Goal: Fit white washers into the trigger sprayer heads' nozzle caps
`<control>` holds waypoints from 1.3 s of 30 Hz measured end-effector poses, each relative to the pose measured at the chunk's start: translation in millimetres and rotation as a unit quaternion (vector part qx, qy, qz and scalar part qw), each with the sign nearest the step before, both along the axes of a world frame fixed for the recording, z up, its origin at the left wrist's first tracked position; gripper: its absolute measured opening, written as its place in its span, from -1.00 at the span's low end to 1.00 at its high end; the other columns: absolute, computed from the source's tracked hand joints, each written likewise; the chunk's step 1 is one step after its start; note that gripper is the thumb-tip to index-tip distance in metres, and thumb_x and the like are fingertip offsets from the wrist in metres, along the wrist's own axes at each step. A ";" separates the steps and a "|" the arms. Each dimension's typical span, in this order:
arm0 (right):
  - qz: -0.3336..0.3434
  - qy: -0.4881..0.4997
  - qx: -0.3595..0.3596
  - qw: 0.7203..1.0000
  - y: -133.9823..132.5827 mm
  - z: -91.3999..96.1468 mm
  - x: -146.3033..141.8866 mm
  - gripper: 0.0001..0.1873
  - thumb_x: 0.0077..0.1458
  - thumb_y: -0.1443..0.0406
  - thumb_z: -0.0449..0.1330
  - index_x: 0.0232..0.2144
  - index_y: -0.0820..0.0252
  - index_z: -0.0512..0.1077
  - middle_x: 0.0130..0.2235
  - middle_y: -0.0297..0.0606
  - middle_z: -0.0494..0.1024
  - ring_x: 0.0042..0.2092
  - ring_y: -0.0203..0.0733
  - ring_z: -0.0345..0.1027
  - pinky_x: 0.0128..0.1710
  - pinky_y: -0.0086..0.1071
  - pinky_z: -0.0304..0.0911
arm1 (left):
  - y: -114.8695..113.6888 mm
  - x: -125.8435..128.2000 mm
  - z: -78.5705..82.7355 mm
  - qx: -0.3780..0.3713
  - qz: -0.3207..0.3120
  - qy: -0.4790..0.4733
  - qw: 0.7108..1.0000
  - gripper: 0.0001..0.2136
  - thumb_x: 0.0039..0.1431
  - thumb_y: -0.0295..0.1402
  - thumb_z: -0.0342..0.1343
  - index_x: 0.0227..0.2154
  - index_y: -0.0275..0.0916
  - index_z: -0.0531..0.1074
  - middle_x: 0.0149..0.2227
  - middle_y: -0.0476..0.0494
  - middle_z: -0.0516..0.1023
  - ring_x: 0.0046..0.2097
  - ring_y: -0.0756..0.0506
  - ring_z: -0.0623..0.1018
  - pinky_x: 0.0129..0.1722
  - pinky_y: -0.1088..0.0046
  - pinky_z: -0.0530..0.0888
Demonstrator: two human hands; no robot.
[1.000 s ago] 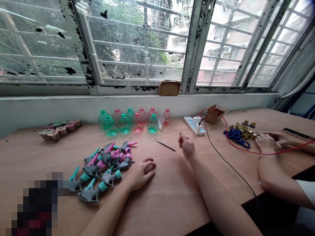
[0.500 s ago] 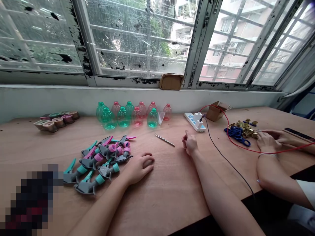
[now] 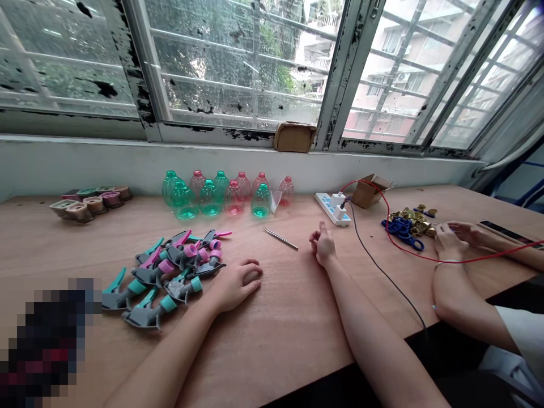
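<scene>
My left hand (image 3: 236, 283) lies palm down on the wooden table (image 3: 276, 334), fingers loosely curled, holding nothing, right beside a pile of several grey spray triggers (image 3: 170, 275) with pink and teal nozzles. My right hand (image 3: 323, 245) rests on its edge on the table in a loose fist with the thumb up; nothing shows in it. Metal tweezers (image 3: 280, 238) lie just left of it. Several small green and pink bottles (image 3: 221, 195) stand by the wall.
A white power strip (image 3: 331, 208) with red and black cables lies at the right. A co-worker's hands (image 3: 450, 238) work at a heap of brass and blue parts (image 3: 408, 224). A phone (image 3: 508, 233), small cardboard box (image 3: 370, 192) and coloured tubs (image 3: 87, 203) also stand about.
My right hand has come down from a raised pinch to rest on the table as a loose fist. My left hand has stayed put. The view has tilted slightly.
</scene>
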State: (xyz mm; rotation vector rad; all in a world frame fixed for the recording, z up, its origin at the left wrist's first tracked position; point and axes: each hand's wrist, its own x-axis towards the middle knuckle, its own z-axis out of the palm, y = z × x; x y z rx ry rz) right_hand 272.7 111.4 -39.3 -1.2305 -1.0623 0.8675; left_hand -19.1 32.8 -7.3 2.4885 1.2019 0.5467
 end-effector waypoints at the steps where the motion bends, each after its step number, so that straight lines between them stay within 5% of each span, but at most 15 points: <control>1: -0.002 0.012 -0.003 1.000 -0.5 1.7 1.2 -0.26 0.12 -0.27 -0.32 -0.74 0.09 0.16 -0.81 -0.50 -0.04 -0.76 -0.38 -0.23 -0.75 -0.41 -0.24 | 0.3 -0.1 0.2 0.000 0.000 0.000 1.000 -0.77 0.16 -0.23 0.06 -0.16 -0.08 0.51 0.07 -0.04 0.44 -0.01 -0.14 0.50 0.04 0.37 0.38; 10: 0.028 0.045 -0.006 0.999 -3.9 5.3 -11.3 -0.31 0.07 -0.24 -0.02 -0.74 0.19 0.28 -0.81 -0.46 0.05 -0.74 -0.44 -0.18 -0.71 -0.42 -0.32 | 1.0 -0.4 0.0 0.001 -0.003 -0.008 1.000 -0.78 0.17 -0.24 0.05 -0.18 -0.10 0.51 0.05 -0.06 0.45 -0.01 -0.15 0.49 0.02 0.36 0.38; 17: -0.003 0.131 0.034 0.991 -9.0 18.5 1.9 -0.21 0.07 -0.31 -0.26 -0.73 0.16 0.24 -0.78 -0.51 -0.05 -0.73 -0.44 -0.28 -0.71 -0.44 -0.34 | 0.0 -0.7 -2.5 -0.002 0.001 -0.005 1.000 -0.80 0.16 -0.25 0.06 -0.18 -0.07 0.50 0.04 -0.03 0.45 -0.02 -0.14 0.49 0.02 0.35 0.37; 22: 0.001 0.229 0.088 0.969 -13.7 29.3 13.7 -0.25 0.09 -0.28 -0.24 -0.72 0.14 0.21 -0.78 -0.50 -0.04 -0.74 -0.42 -0.23 -0.72 -0.44 -0.29 | -1.0 -1.1 -2.7 0.000 0.002 -0.011 1.000 -0.80 0.16 -0.26 0.06 -0.18 -0.09 0.50 0.04 -0.05 0.45 -0.02 -0.14 0.48 0.05 0.36 0.36; 27: 0.013 0.002 0.118 0.993 -19.7 26.8 -10.1 -0.30 0.14 -0.23 -0.25 -0.71 0.11 0.20 -0.74 -0.49 -0.04 -0.69 -0.35 -0.15 -0.67 -0.42 -0.13 | -1.1 -1.6 -2.1 0.003 0.001 -0.012 1.000 -0.80 0.16 -0.27 0.06 -0.18 -0.08 0.50 0.04 -0.04 0.45 -0.01 -0.14 0.48 0.03 0.35 0.37; 30: 0.056 -0.121 0.128 0.983 -27.7 18.2 -47.4 -0.48 0.07 -0.10 0.12 -0.67 0.15 0.37 -0.66 -0.36 0.26 -0.53 -0.26 0.20 -0.50 -0.38 0.12 | -1.1 -1.5 -3.0 0.003 0.001 -0.008 1.000 -0.78 0.16 -0.28 0.06 -0.15 -0.08 0.49 0.05 -0.06 0.45 -0.02 -0.15 0.49 0.02 0.35 0.38; 32: 0.115 -0.263 0.162 0.944 -34.1 12.8 -72.3 -0.73 0.03 0.06 0.25 -0.44 0.13 0.53 -0.34 -0.24 0.52 -0.21 -0.11 0.36 -0.19 -0.31 0.24 | -1.3 -1.2 -3.4 0.010 0.003 -0.009 1.000 -0.75 0.15 -0.30 0.07 -0.11 -0.09 0.47 0.07 -0.07 0.44 0.01 -0.15 0.48 0.05 0.35 0.37; 35: 0.185 -0.443 0.196 0.855 -41.2 8.3 -94.6 -0.73 0.17 0.24 0.13 -0.10 0.09 0.50 0.00 -0.17 0.47 0.03 -0.06 0.29 0.06 -0.20 0.17 | -1.5 -0.6 -2.7 0.022 0.002 -0.013 1.000 -0.75 0.14 -0.31 0.07 -0.11 -0.09 0.47 0.09 -0.06 0.42 0.06 -0.16 0.44 0.07 0.35 0.35; 39: 0.235 -0.466 0.177 0.834 -41.9 5.9 -93.6 -0.65 0.18 0.29 0.11 0.02 0.13 0.44 0.12 -0.13 0.38 0.12 -0.08 0.26 0.13 -0.21 0.16 | -1.1 -0.7 -1.4 0.022 -0.010 -0.019 1.000 -0.80 0.16 -0.32 0.05 -0.17 -0.10 0.48 0.08 -0.05 0.43 0.06 -0.14 0.44 0.07 0.37 0.36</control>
